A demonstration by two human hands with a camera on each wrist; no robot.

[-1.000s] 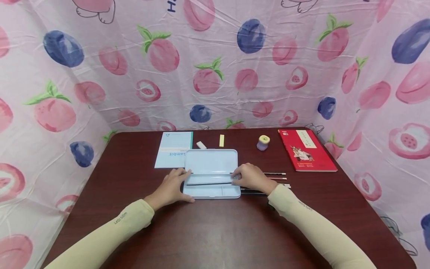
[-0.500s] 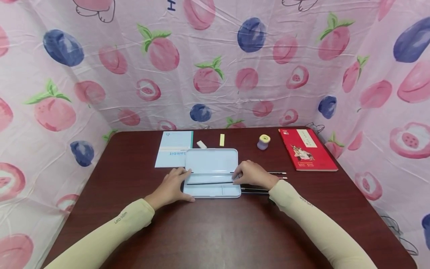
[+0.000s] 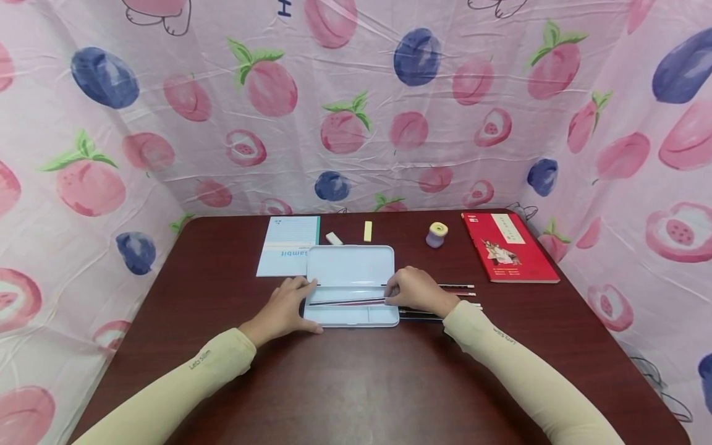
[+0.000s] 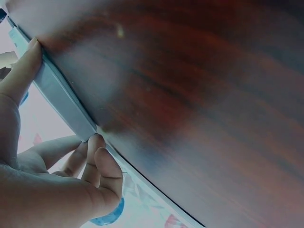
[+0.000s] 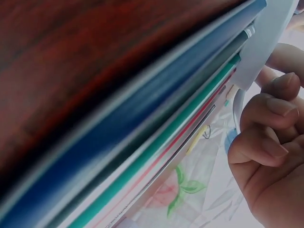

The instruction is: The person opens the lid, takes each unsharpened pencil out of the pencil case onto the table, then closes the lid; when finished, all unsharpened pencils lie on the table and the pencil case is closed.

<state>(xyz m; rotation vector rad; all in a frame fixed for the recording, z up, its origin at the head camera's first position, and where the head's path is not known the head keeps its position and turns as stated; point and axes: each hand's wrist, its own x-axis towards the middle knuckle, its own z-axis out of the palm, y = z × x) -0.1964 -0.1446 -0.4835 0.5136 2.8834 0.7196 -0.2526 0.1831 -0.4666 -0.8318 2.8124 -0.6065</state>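
An open white pencil case [image 3: 350,266] lies at the table's middle, lid towards the back. My left hand [image 3: 282,307] holds its left end, thumb at the front corner and fingers along the side; in the left wrist view the fingers bend at the case's end wall [image 4: 64,97]. Two slim pencils [image 3: 347,303], one dark and one reddish, lie slanted in the tray. My right hand [image 3: 419,292] pinches at their right ends over the case's right edge. Curled right fingers [image 5: 273,107] show in the right wrist view; the pinch itself is hidden there.
Several pencils [image 3: 464,294] and black pens [image 3: 419,316] lie right of the case, partly under my right hand. Behind are a light-blue notebook [image 3: 286,247], white eraser [image 3: 334,238], yellow strip [image 3: 368,232] and yellow-purple pot-shaped item [image 3: 436,235]. A red book [image 3: 508,247] lies back right.
My right hand has shifted slightly right, then a little back. A reddish pencil now shows beside the dark one in the case. My left hand stays put.
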